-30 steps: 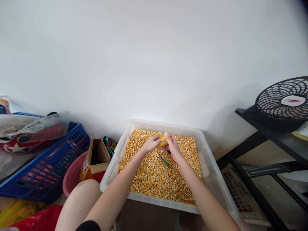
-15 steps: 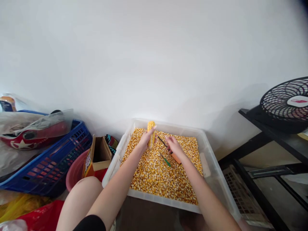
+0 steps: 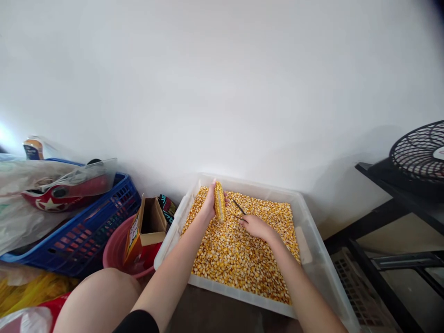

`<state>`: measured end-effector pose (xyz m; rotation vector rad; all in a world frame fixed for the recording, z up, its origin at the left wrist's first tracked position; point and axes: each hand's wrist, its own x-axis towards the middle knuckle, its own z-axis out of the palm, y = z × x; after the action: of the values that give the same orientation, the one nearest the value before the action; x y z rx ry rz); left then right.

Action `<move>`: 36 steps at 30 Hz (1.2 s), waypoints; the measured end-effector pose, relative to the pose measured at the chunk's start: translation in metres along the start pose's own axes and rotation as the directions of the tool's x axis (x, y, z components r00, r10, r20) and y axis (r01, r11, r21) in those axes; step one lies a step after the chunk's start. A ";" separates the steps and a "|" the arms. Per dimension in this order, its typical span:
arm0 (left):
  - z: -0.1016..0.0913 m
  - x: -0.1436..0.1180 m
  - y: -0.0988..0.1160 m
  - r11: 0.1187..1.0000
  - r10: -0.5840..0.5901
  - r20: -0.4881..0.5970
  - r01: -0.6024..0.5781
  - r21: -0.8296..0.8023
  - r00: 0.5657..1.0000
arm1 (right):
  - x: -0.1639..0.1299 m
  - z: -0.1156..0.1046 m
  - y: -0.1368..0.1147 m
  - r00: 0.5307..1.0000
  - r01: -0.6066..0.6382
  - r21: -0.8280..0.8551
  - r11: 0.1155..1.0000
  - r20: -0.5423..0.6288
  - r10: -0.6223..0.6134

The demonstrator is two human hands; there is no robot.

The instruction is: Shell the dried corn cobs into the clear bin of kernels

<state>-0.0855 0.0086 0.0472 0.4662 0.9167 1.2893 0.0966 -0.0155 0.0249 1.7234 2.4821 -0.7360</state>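
A clear plastic tub [image 3: 307, 209] in front of me holds a bed of loose yellow corn kernels [image 3: 239, 259]. My left hand [image 3: 209, 206] grips a corn cob [image 3: 219, 202] and holds it upright over the tub's far left corner. My right hand [image 3: 257, 227] rests low over the kernels, closed on a thin tool [image 3: 238, 206]. Its dark shaft points toward the cob and its handle is hidden in my palm. The shaft tip lies just right of the cob.
To the left stand a blue crate [image 3: 86, 226] with bagged items, a pink basin [image 3: 114, 252] and an open cardboard box [image 3: 147, 226]. A black shelf [image 3: 391, 185] with a fan [image 3: 418, 152] stands at the right. My knee [image 3: 97, 296] is near the tub's front left.
My left hand lifted the cob from between both hands and stood it upright. My right hand picked up an orange-handled tool and brought it down by the cob. The view shifted left.
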 end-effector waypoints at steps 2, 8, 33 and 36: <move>-0.004 0.003 -0.001 1.000 0.007 0.048 -0.008 0.017 0.999 | -0.002 -0.005 -0.005 0.981 0.055 0.112 0.992 -0.189 -0.033; -0.016 0.009 -0.011 0.996 0.014 0.163 -0.029 0.087 0.987 | -0.007 -0.007 -0.023 0.855 0.207 0.225 0.952 -0.514 -0.064; -0.026 0.021 -0.036 0.956 -0.037 0.102 0.005 0.294 0.994 | -0.004 0.014 -0.042 0.894 0.193 0.311 0.930 -0.446 -0.037; -0.024 0.017 -0.037 0.941 0.031 0.097 -0.062 0.333 0.995 | 0.000 0.020 -0.043 0.948 0.127 0.638 0.760 -0.303 0.096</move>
<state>-0.0817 0.0111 0.0000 0.8116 1.0584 1.1462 0.0536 -0.0353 0.0232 2.1741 2.6233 -1.6084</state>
